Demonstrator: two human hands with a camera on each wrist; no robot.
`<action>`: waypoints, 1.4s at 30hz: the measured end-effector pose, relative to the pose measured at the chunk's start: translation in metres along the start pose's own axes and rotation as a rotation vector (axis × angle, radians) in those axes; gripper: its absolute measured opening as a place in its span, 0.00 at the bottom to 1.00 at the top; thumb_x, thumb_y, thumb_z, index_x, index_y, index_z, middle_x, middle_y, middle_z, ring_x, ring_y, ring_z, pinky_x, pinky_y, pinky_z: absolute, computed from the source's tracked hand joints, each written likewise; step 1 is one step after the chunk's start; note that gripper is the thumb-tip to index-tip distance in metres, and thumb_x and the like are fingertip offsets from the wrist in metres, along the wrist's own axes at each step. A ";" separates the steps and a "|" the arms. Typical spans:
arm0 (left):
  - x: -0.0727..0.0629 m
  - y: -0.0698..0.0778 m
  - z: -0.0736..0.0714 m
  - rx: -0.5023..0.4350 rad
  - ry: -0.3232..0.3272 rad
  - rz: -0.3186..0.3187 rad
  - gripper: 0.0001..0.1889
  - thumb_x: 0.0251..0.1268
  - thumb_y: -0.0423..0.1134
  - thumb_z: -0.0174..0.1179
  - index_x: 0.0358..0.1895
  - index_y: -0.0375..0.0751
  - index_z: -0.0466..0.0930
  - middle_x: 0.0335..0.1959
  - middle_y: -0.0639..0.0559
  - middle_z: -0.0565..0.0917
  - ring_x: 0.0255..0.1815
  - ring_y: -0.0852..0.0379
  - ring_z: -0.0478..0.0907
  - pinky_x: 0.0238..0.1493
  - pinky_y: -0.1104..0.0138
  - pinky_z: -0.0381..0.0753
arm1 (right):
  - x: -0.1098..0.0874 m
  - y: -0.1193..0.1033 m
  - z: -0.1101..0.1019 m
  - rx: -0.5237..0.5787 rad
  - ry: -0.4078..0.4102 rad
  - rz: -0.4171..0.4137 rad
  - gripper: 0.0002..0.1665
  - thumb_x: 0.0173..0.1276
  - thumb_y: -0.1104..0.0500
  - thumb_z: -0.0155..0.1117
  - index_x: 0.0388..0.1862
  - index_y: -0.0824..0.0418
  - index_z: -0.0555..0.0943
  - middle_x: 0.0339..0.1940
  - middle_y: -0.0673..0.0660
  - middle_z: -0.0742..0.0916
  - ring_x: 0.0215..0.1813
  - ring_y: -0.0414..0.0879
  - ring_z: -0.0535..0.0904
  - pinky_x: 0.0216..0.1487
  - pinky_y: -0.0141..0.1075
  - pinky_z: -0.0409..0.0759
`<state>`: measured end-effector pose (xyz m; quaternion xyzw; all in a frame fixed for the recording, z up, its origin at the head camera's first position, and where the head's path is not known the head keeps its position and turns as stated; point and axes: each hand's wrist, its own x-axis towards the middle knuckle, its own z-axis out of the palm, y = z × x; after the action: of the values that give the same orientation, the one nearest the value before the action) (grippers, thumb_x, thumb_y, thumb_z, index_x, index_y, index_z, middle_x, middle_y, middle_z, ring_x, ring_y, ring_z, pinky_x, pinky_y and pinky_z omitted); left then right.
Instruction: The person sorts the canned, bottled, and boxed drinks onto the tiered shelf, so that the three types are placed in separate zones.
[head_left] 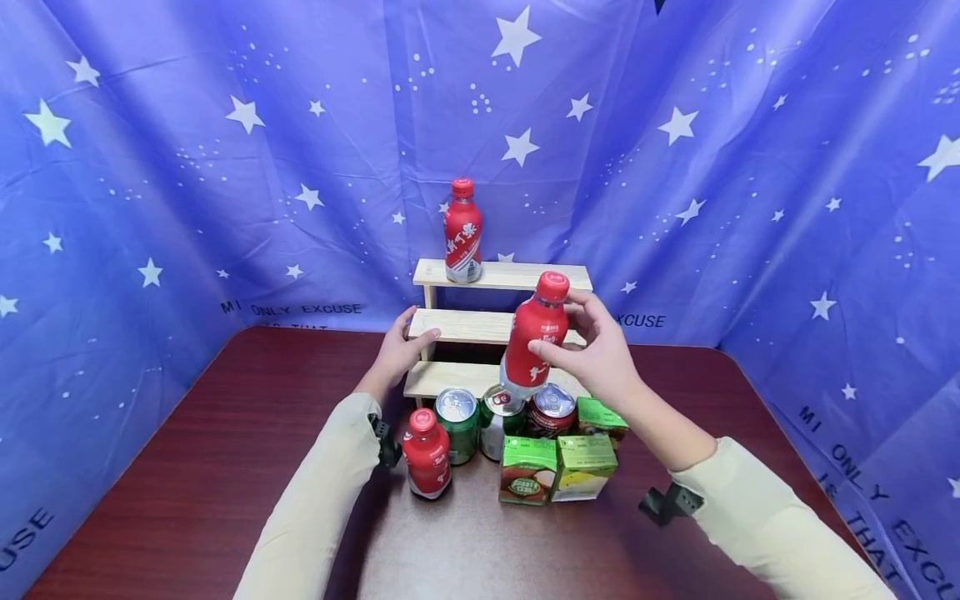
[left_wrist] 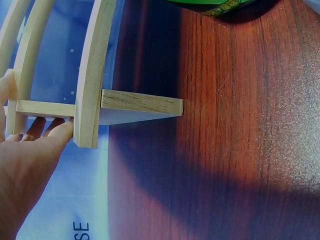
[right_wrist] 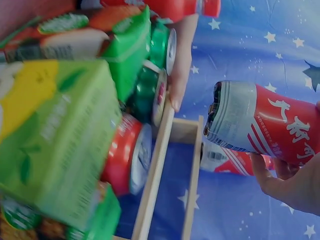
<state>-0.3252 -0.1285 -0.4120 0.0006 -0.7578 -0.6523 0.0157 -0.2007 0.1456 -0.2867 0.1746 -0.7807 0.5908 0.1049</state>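
Note:
My right hand [head_left: 600, 350] grips a red drink bottle [head_left: 534, 337] around its body, thumb in front, raised above the cans and before the middle board. The bottle's pale base and white lettering show in the right wrist view. At the left end of a three-tier wooden step shelf [head_left: 465, 327], my left hand [head_left: 396, 354] holds its frame near the middle board. The left wrist view shows fingers curled behind the shelf's side piece. Another red bottle [head_left: 462, 237] stands upright on the top board, left of its middle.
In front of the shelf stand a green can [head_left: 457, 425], a green-and-white can [head_left: 492, 442] and a dark red can [head_left: 551, 412]. Juice boxes [head_left: 528, 475] sit nearer, at right. A third red bottle [head_left: 427, 457] stands on the table by my left forearm. A starry blue curtain [head_left: 322, 167] hangs behind.

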 end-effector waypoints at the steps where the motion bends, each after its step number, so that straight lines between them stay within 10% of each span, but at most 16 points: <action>1: 0.001 0.000 0.000 0.001 -0.002 -0.002 0.40 0.62 0.38 0.61 0.74 0.44 0.48 0.63 0.36 0.70 0.55 0.48 0.73 0.58 0.62 0.72 | 0.003 -0.001 -0.002 -0.013 0.011 0.002 0.39 0.52 0.68 0.71 0.63 0.61 0.66 0.52 0.61 0.79 0.47 0.39 0.77 0.44 0.29 0.81; 42: 0.001 -0.001 -0.001 0.004 -0.023 -0.010 0.42 0.62 0.40 0.61 0.75 0.45 0.46 0.64 0.36 0.69 0.59 0.45 0.72 0.59 0.59 0.72 | 0.116 -0.013 -0.003 -0.163 0.164 -0.028 0.42 0.54 0.56 0.72 0.66 0.55 0.64 0.52 0.62 0.78 0.51 0.52 0.75 0.53 0.46 0.76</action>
<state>-0.3260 -0.1299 -0.4133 -0.0031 -0.7592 -0.6509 0.0036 -0.3019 0.1285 -0.2312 0.1275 -0.8123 0.5362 0.1908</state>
